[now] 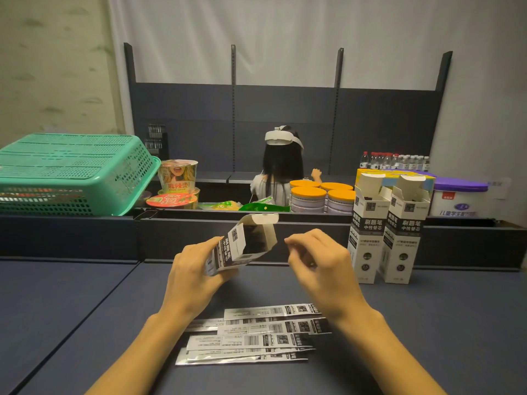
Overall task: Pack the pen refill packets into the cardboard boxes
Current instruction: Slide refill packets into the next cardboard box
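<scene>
Head view: upright boxes [387, 232] read "刷题笔 中性替芯".

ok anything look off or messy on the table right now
Only minor things: the refill packets lie in a loose, skewed fan near the table's front edge rather than a squared stack, and the green basket sits upside down at far left. No visible damage or spills.

A single wide-angle view is taken from the wearer's head, directed forward and slightly downward over a dark table [85, 309]. Both forearms are seen entering from the lower edge, with the left hand [194, 269] and right hand [319, 260] close to the lens. A shelf unit [285, 109] and wall are included farther back. Straight edges are curved by the lens.
</scene>
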`<state>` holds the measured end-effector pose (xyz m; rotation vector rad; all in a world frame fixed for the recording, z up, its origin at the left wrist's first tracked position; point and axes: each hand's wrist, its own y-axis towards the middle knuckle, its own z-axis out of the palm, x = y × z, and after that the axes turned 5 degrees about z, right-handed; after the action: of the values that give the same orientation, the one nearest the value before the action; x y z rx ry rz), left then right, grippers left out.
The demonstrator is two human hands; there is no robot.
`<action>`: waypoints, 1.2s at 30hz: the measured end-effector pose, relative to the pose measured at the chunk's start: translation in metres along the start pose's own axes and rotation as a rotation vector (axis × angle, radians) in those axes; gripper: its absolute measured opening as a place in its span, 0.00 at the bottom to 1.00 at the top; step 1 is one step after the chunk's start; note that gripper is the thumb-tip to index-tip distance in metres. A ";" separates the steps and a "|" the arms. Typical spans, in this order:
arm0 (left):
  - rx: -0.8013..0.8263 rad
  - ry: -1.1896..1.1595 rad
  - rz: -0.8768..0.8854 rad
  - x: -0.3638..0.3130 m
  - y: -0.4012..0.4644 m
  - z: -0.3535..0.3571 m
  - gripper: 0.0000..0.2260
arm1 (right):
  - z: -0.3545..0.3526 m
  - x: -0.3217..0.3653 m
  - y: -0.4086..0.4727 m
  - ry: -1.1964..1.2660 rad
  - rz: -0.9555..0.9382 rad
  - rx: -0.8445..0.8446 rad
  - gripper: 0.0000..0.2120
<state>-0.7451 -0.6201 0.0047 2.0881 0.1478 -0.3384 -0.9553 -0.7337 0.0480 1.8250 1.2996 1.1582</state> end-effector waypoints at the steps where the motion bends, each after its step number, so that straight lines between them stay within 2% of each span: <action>1: 0.004 -0.009 -0.013 -0.001 0.000 -0.001 0.30 | -0.002 -0.004 0.001 -0.004 0.062 0.047 0.06; 5: -0.007 -0.015 -0.044 -0.001 0.000 -0.001 0.30 | -0.010 -0.016 0.000 -0.129 0.297 0.411 0.06; 9: -0.006 -0.028 -0.072 -0.002 0.001 -0.001 0.31 | -0.013 -0.027 -0.006 -0.273 0.500 0.815 0.18; 11: -0.004 -0.041 -0.072 -0.002 0.001 -0.001 0.31 | -0.012 -0.030 -0.009 -0.383 0.510 0.947 0.23; 13: -0.004 -0.045 -0.071 -0.002 0.001 -0.001 0.30 | -0.011 -0.029 -0.010 -0.448 0.499 1.015 0.22; 15: -0.007 -0.053 -0.073 -0.003 0.001 -0.002 0.30 | -0.009 -0.027 -0.011 -0.451 0.501 1.033 0.19; 19: -0.016 -0.071 -0.070 -0.004 0.001 -0.002 0.30 | -0.010 -0.026 -0.010 -0.401 0.507 1.026 0.06; 21: -0.019 -0.061 -0.079 -0.003 0.001 -0.002 0.31 | -0.010 -0.026 -0.010 -0.385 0.485 1.009 0.04; 25: -0.013 -0.063 -0.102 -0.002 0.001 -0.002 0.31 | -0.010 -0.026 -0.011 -0.389 0.435 0.929 0.11; 28: -0.017 -0.073 -0.094 -0.005 0.001 -0.003 0.30 | -0.009 -0.025 -0.011 -0.413 0.433 0.953 0.16; 36: 0.003 -0.066 -0.102 -0.001 0.001 -0.003 0.31 | -0.009 -0.027 -0.013 -0.410 0.397 0.895 0.10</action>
<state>-0.7458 -0.6180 0.0069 2.0739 0.2149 -0.4688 -0.9726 -0.7553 0.0331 2.8693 1.3346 0.2890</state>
